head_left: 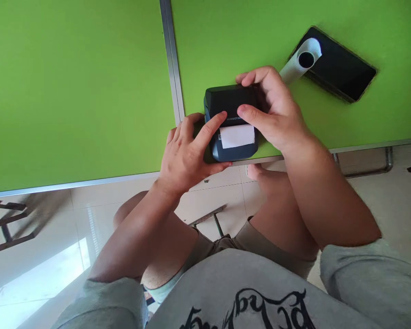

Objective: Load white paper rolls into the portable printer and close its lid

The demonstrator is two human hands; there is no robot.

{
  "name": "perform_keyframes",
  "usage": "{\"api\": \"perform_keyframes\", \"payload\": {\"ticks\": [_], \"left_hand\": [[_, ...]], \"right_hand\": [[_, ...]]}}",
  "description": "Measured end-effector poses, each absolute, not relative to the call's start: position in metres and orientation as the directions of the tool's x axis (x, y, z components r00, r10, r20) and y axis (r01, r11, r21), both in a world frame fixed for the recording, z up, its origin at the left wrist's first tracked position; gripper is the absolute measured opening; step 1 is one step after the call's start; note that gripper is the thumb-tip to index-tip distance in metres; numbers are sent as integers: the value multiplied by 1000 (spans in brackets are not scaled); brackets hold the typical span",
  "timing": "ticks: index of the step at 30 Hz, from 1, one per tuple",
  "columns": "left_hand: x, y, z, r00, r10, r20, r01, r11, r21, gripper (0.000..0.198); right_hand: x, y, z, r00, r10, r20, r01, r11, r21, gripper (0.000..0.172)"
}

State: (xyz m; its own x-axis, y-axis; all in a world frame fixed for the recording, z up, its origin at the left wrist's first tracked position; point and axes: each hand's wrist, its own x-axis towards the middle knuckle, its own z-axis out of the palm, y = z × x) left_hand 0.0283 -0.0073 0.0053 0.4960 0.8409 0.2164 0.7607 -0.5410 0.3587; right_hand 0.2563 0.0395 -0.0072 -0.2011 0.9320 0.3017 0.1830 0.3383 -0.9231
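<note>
A small dark blue and black portable label printer (222,101) sits at the table's near edge, with a strip of white paper (238,136) sticking out of its front. My left hand (187,153) grips its left side. The index finger lies on the lid and the thumb is at the front edge. My right hand (276,109) wraps the right side, thumb resting on top by the small lettering and fingers at the back corner. The printer's lid looks closed. Its right side is hidden behind my right hand.
A white paper roll (294,68) with an open core lies beyond my right hand, against a black phone (345,68). The green table (71,91) has a metal seam (173,59) and a metal front edge. Metal stool legs (10,224) show at lower left.
</note>
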Motion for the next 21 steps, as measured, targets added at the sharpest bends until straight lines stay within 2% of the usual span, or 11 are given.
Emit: {"api": "perform_keyframes", "payload": {"ticks": [5, 9, 13, 18, 21], "left_hand": [[28, -7, 5, 491, 844, 217, 754, -536, 380, 98], [27, -7, 6, 495, 842, 213, 747, -538, 390, 97], [28, -6, 6, 497, 842, 212, 748, -539, 388, 97], [28, -5, 4, 446, 871, 208, 759, -491, 428, 110], [26, -6, 3, 456, 868, 194, 751, -493, 440, 106]], "right_hand": [[261, 39, 8, -266, 946, 187, 234, 251, -939, 46], [259, 35, 22, -296, 945, 138, 293, 228, -929, 42], [255, 29, 28, -327, 940, 100, 322, 210, -923, 45], [246, 21, 12, -170, 951, 257, 351, 302, -886, 38], [244, 20, 2, -130, 934, 333, 348, 357, -867, 37]]}}
